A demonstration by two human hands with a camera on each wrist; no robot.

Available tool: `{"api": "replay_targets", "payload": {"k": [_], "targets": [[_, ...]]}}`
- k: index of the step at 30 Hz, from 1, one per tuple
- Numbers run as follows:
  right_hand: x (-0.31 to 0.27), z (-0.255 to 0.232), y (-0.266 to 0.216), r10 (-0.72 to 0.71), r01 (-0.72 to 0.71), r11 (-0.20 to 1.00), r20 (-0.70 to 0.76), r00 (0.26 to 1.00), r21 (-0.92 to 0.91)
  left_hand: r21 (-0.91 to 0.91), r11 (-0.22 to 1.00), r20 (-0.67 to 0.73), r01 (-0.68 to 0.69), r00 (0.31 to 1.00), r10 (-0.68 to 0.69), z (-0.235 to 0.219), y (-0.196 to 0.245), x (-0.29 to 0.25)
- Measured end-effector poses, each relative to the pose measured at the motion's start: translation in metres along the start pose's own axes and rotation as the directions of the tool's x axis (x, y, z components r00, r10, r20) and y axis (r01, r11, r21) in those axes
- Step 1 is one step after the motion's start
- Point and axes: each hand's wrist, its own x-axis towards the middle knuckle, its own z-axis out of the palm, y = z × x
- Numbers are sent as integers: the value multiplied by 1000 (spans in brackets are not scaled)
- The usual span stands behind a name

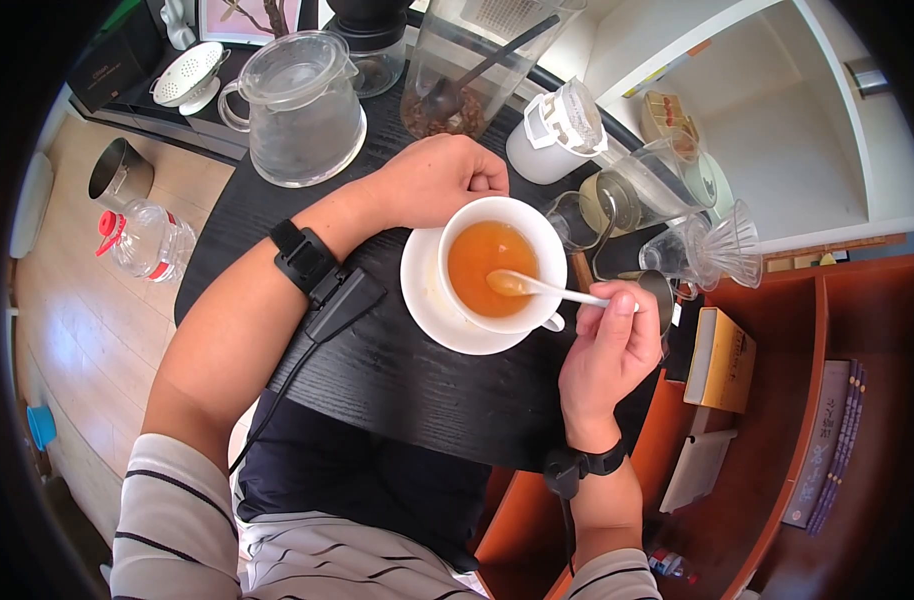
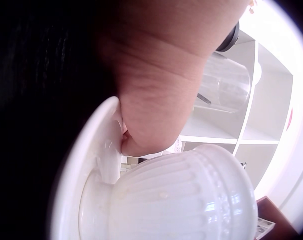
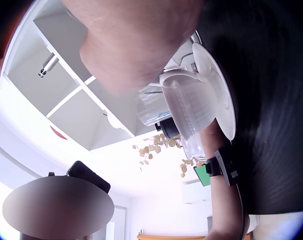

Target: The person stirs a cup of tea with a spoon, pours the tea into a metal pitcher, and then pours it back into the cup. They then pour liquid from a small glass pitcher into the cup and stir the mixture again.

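A white cup [image 1: 550,258] of amber liquid [image 1: 485,248] stands on a white saucer [image 1: 423,305]. My right hand [image 1: 614,350] pinches the handle of a white spoon [image 1: 557,291] between thumb and fingers; its bowl dips into the liquid. Behind the cup, my left hand [image 1: 442,180] has its fingers curled at the saucer's far edge. In the left wrist view that hand [image 2: 156,105] grips the saucer rim [image 2: 94,132] beside the ribbed cup [image 2: 181,200]; most fingertips are hidden. The right wrist view shows the cup [image 3: 189,102], its handle turned toward the right hand.
Behind the left arm is a glass pot [image 1: 302,120] with a lid. A clear container [image 1: 467,80] with a dark scoop, a white canister [image 1: 555,140] and glassware [image 1: 712,245] line the table's back and right. Books [image 1: 722,360] stand on the right shelf, a water bottle [image 1: 152,240] at left.
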Motion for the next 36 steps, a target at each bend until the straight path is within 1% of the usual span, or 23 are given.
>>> {"api": "replay_targets", "payload": {"k": [2, 4, 6, 8, 12, 14, 15, 17, 21, 23, 24, 26, 27, 29, 30, 33, 35, 36], "targets": [[0, 0, 0, 2, -2, 1000, 12, 1000, 15, -10, 1000, 1, 2, 1000, -2, 0, -1, 0], [-1, -1, 3, -68, 57, 992, 99, 993, 108, -10, 1000, 0, -4, 1000, 4, 0, -1, 0], [-1, -1, 2, -63, 50, 992, 111, 992, 116, -3, 1000, 0, -5, 1000, 5, 0, -1, 0], [0, 1, 2, -150, 136, 986, 149, 977, 100, 3, 1000, -1, -6, 1000, 6, 0, 0, 0], [1, 3, 2, -147, 137, 987, 132, 980, 82, -11, 1000, 6, 4, 1000, -4, 0, -1, 0], [2, 4, -1, -115, 117, 993, 100, 988, -17, -14, 1000, 9, 4, 1000, -3, 0, -2, 0], [2, 3, 1, -116, 118, 993, 100, 988, -17, -29, 1000, 13, 3, 1000, -2, 0, -2, 0], [2, 0, 5, -148, 156, 975, 62, 987, -161, -45, 999, 16, 1, 1000, -1, 0, -4, 1], [0, -1, 3, -98, 102, 988, 38, 994, -115, -40, 999, 19, 1, 1000, 0, 0, -2, 0], [0, -3, 6, -124, 125, 992, 96, 988, 4, -42, 999, 19, 8, 1000, -7, 0, 0, 0], [0, -2, 6, -125, 125, 992, 95, 988, 4, -37, 999, 18, 14, 1000, -13, 0, 0, 0], [0, -1, 5, -164, 158, 986, 145, 976, 51, -32, 999, 17, 19, 1000, -19, 0, 1, 0], [0, -1, 3, -165, 159, 986, 145, 976, 52, -41, 999, 19, 19, 1000, -18, 0, 0, 0], [0, -2, 0, -146, 147, 989, 204, 968, 9, -50, 999, 21, 18, 1000, -17, 0, -1, 0], [0, -2, 0, -146, 147, 989, 204, 968, 9, -53, 999, 20, 14, 1000, -13, 0, -2, 0], [-1, -1, 0, -143, 153, 987, 189, 971, -38, -46, 999, 18, 8, 1000, -7, 0, -3, 1], [-1, 1, 2, -153, 165, 981, 118, 981, -100, -37, 999, 16, 8, 1000, -7, 1, -4, 1], [0, 1, 1, -153, 165, 981, 118, 981, -100, -25, 999, -7, -20, 1000, 20, 2, -7, 2]]}}
